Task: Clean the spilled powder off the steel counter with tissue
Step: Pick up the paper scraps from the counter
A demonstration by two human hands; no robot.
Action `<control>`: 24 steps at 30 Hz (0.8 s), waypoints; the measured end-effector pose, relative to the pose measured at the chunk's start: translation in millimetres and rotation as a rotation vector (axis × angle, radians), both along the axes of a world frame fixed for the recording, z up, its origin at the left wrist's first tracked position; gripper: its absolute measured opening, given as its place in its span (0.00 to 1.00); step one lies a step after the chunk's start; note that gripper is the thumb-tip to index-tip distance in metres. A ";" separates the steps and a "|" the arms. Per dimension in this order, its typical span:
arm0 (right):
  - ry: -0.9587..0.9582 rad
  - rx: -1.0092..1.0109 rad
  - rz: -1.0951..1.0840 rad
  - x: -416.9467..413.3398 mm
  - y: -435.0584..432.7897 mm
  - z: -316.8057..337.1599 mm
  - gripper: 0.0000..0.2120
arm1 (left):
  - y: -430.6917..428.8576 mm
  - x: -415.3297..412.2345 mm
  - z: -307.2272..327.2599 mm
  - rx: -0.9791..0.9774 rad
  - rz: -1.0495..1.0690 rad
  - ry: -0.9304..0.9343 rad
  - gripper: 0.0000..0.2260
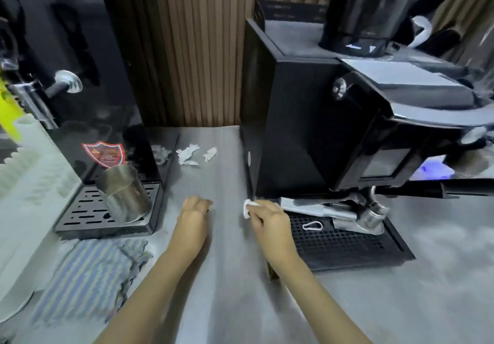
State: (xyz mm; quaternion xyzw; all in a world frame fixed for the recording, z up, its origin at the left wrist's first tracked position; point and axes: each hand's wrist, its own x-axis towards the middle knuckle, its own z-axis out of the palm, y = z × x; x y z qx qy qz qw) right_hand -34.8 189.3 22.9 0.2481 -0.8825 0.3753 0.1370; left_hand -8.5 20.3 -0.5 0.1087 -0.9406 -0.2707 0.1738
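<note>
Counter: brushed steel counter (227, 277), grey, running between two black machines; no powder can be made out on it through the blur.
Right hand: right hand (268, 219) is at the front left corner of the espresso machine (315, 129), fingers pinched together on a small white tissue wad (248, 208) held against the steel.
Left hand: left hand (193, 211) rests palm down on the counter, well apart from the right; fingers curled together, and whether they hold anything cannot be told.
Spare tissue: torn tissue scraps (188, 154) lie farther back, near the wall.
Left machine: black dispenser (80, 76) carries a red shield sticker (104, 154), its writing too blurred to read; a steel pitcher (123, 194) stands on its drip tray (80, 218).
Near left: striped cloth (88, 274) lies crumpled on the counter.
Espresso drip tray: small carabiner clip (312, 226) lies on the black grid.
</note>
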 end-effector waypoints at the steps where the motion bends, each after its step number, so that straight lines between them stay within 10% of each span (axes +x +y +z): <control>1: -0.008 -0.088 -0.052 7.7 14.5 6.2 0.07 | 10.3 9.9 3.1 -0.003 -0.041 0.079 0.16; 8: -0.171 -0.498 -0.271 98.2 178.0 38.3 0.16 | 159.5 76.4 53.4 0.229 -0.297 0.359 0.10; 24: -0.280 -0.484 -1.024 312.6 556.6 0.0 0.09 | 558.6 195.0 -2.4 0.406 -0.960 0.041 0.09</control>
